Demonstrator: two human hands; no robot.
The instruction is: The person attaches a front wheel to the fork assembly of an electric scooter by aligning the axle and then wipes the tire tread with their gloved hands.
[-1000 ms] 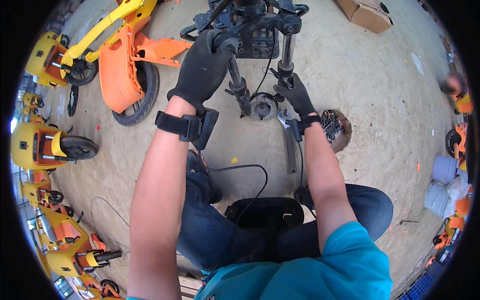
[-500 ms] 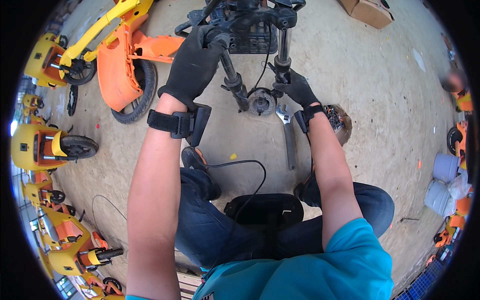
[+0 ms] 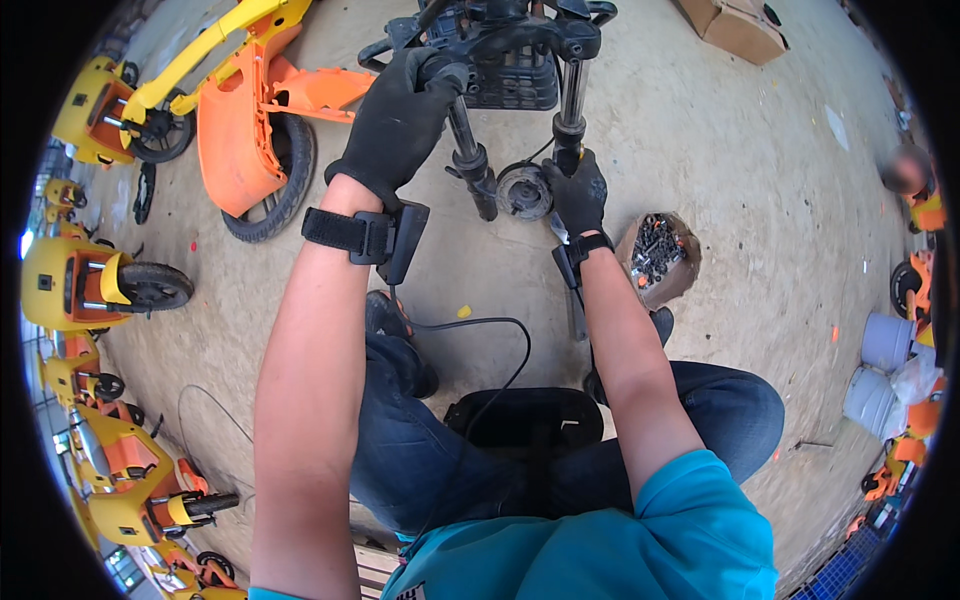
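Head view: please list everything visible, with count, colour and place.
Two-legged metal fork: 1, black and silver, top centre
Round hub: 1, grey, between fork legs
Long wrench: 1, grey, half-hidden near right wrist
Torn carton of small parts: 1, brown, centre right
Cardboard box: 1, brown, top right
Curved plastic panel: 1, orange, upper left
Rubber tyre: 1, black, beside panel
Scooters: several, yellow and orange, left edge
Plastic buckets: 2, pale, right edge
Plastic crate: 1, blue, lower right
Left gloved hand: 1, black, gripping fork
Right gloved hand: 1, black, at fork
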